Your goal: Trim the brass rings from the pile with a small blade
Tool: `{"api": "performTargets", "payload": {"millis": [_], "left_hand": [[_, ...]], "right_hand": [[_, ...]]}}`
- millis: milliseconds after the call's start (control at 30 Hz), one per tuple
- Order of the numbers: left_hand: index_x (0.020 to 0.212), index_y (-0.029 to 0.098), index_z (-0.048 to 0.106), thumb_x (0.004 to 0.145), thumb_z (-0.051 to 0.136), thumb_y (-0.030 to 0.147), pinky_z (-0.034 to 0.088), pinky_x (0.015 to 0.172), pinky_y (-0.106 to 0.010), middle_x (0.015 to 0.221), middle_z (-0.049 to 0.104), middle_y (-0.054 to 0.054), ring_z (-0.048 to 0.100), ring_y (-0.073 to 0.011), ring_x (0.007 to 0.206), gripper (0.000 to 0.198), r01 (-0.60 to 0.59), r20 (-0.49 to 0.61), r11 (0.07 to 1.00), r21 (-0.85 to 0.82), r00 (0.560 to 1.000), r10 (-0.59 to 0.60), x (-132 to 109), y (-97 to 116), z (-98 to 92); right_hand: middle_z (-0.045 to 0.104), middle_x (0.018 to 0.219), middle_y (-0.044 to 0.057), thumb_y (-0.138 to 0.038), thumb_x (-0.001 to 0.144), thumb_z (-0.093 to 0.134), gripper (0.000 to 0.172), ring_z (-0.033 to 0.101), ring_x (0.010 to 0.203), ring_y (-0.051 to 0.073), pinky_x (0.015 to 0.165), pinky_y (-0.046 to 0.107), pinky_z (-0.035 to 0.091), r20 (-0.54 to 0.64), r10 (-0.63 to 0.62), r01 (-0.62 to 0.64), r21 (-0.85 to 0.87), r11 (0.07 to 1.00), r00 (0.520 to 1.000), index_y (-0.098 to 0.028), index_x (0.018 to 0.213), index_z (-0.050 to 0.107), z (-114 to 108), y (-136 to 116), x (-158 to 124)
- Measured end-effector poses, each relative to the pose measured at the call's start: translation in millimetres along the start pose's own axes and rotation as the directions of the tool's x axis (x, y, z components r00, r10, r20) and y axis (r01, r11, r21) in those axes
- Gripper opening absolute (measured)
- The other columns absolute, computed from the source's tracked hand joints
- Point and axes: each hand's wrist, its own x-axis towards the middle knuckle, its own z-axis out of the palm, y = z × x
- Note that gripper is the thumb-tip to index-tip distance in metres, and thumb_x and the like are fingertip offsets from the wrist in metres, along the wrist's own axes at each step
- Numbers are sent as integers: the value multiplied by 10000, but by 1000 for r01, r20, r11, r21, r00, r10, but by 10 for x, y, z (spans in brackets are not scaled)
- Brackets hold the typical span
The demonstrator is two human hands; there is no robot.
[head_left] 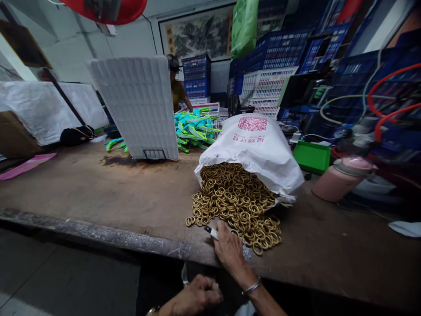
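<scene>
My right hand point(228, 248) rests by the table's front edge, closed around a small knife point(213, 233) with a white body and a dark tip pointing left. Just beyond it spreads a heap of brass-coloured rings point(237, 193), spilling from the mouth of a white sack point(256, 145) that lies on its side. Some rings lie right beside my fingers. My left hand point(200, 293) is lower, in front of the table edge, with its fingers curled together. What it holds, if anything, is hidden.
A tall white ribbed panel point(138, 105) stands on the table point(98, 193), near green and blue plastic pieces point(195, 127). Another person point(178, 90) is behind it. At right are a green tray point(312, 157) and a pink bottle point(344, 177). Stacked crates point(272, 48) fill the back.
</scene>
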Motion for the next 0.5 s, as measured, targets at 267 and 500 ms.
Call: {"api": "performTargets", "payload": {"millis": [267,500], "left_hand": [[908,169,595,802,478,257,402,602,-222,713,587,-16,520,-130,635,181,-315,-467,918,240,792,394,-152,429,-54],[984,189,608,796,493,167,432,769,-277,901,652,-76,590,-180,831,222,-456,-386,775,437,683,620,17,403,-154]], "right_hand": [[462,581,-35,-268,755,417,125,442,568,116,544,218,313,85,40,-85,630,772,996,-187,679,474,-172,7,19],[385,515,-81,-295,695,488,117,318,442,55,422,178,242,451,59,-449,850,274,890,-185,669,457,-289,-105,-170]]}}
